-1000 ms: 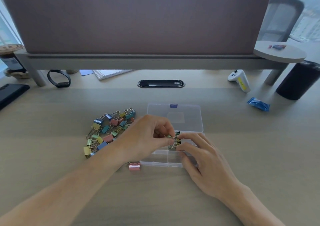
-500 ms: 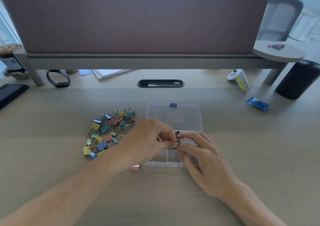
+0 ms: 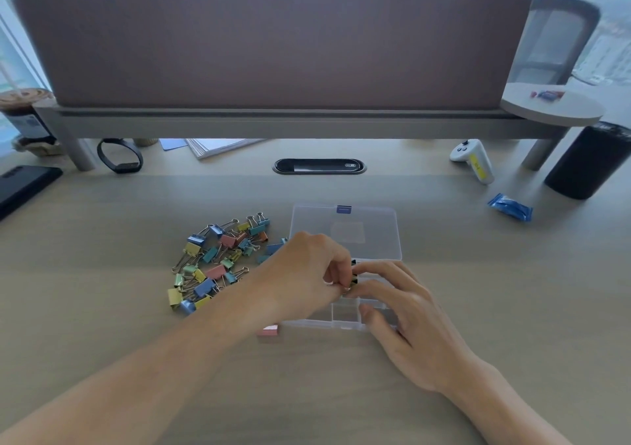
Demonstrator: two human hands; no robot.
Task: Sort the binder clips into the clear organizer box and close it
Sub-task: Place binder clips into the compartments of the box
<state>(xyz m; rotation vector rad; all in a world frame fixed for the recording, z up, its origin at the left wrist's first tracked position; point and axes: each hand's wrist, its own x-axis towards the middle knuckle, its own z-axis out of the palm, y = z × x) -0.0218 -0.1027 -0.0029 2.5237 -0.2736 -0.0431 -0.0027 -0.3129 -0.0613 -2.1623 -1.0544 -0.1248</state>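
The clear organizer box (image 3: 341, 321) lies open on the desk, its lid (image 3: 345, 233) folded back flat behind it. A heap of several coloured binder clips (image 3: 218, 260) lies to its left. Above the box's middle compartments, my left hand (image 3: 307, 274) and my right hand (image 3: 406, 318) meet and together pinch a small dark binder clip (image 3: 353, 279) with wire handles. My hands hide most of that clip and the box's far compartments. One pink clip (image 3: 269, 331) lies by the box's front left corner, partly under my left forearm.
A desk divider panel (image 3: 273, 41) stands across the back. On the desk lie a blue wrapped packet (image 3: 510, 206), a white controller (image 3: 473, 161), a black cylinder (image 3: 589, 161), a black wristband (image 3: 119, 156), papers (image 3: 222, 145) and a black device (image 3: 20, 185) at the far left.
Both hands have stayed over the box, still working the same small clip; my left fingers have closed a little tighter around it. The clip pile has not moved.
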